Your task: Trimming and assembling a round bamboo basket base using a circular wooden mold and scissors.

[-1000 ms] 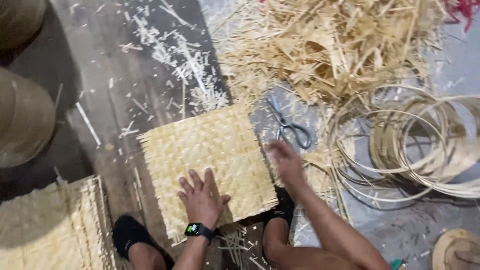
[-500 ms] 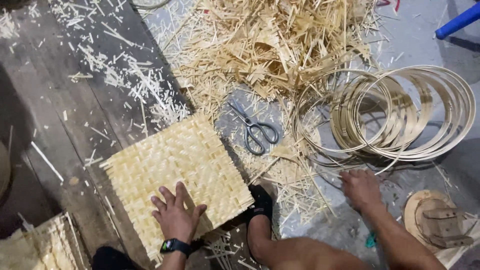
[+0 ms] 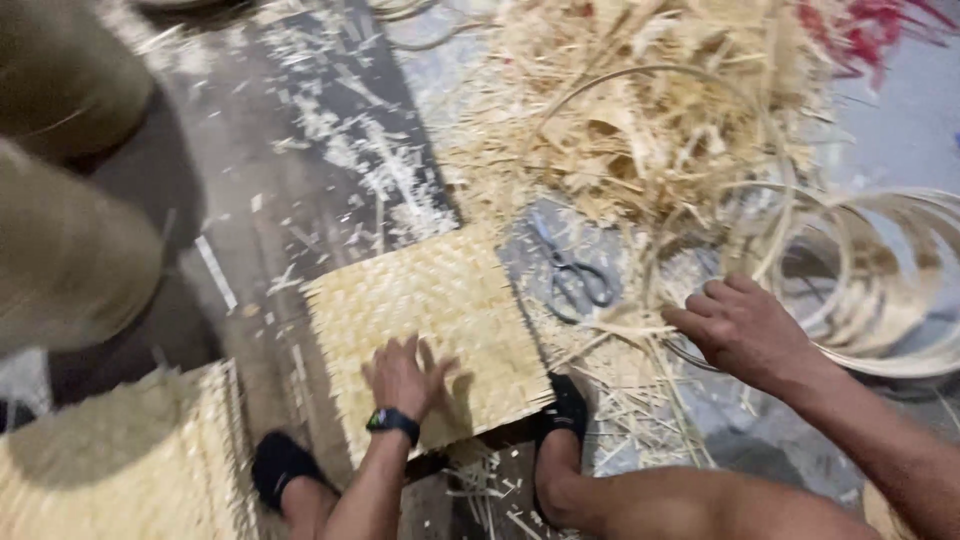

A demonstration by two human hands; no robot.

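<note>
L hand [image 3: 405, 378] lies flat, fingers spread, pressing on the woven bamboo mat [image 3: 430, 325], which sits on the dark floor [image 3: 300, 180] just in front of the person's feet. R hand [image 3: 740, 328] is out to the side w/ fingers curled around thin bamboo strips [image 3: 625, 330] at the edge of the coiled strip hoops [image 3: 880, 290]; looks like a loose grip, blur makes it hard to tell more. Scissors [image 3: 575, 275] lie btwn mat and hoops, untouched. Big pile of shavings [image 3: 640, 130] beyond. Black watch [image 3: 392, 421] on L wrist. Second woven mat [image 3: 130, 460] at lower left, well apart from both hands.
</note>
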